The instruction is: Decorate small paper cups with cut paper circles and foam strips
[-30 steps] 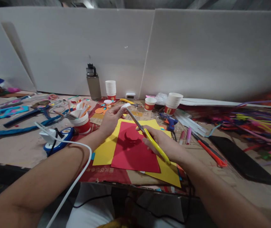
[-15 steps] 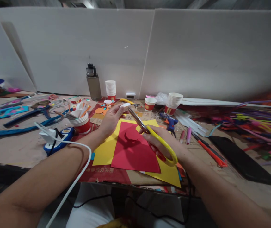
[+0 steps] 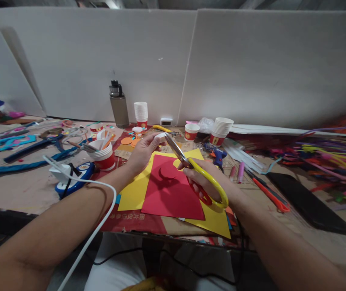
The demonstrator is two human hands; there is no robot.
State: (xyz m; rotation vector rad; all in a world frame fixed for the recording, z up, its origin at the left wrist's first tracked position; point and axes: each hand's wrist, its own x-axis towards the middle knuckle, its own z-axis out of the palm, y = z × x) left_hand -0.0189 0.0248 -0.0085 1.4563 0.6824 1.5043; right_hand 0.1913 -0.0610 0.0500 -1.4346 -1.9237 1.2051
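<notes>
My left hand (image 3: 144,153) pinches a small white piece (image 3: 160,136) between thumb and fingers, above the back of the paper stack. Its kind is unclear; it looks thin and slightly curved. In my right hand (image 3: 204,173) are scissors (image 3: 175,148) with yellow and red handles, their blades pointing up and left. The blade tips meet the right end of the white piece. Below both hands lies a red paper sheet (image 3: 173,202) with shadows on it, on top of yellow paper (image 3: 133,194).
To the left stand a paper cup of pencils (image 3: 104,159) and a blue power strip (image 3: 84,178) with a white cable crossing my left forearm. Cup stacks (image 3: 221,129) and a bottle (image 3: 119,107) stand behind. A glue gun (image 3: 219,157), utility knife (image 3: 271,194) and black phone-like slab (image 3: 309,202) lie right.
The white piece has turned a little in my left hand and shows less of its length. The scissors have shifted slightly, their blades remaining at its end.
</notes>
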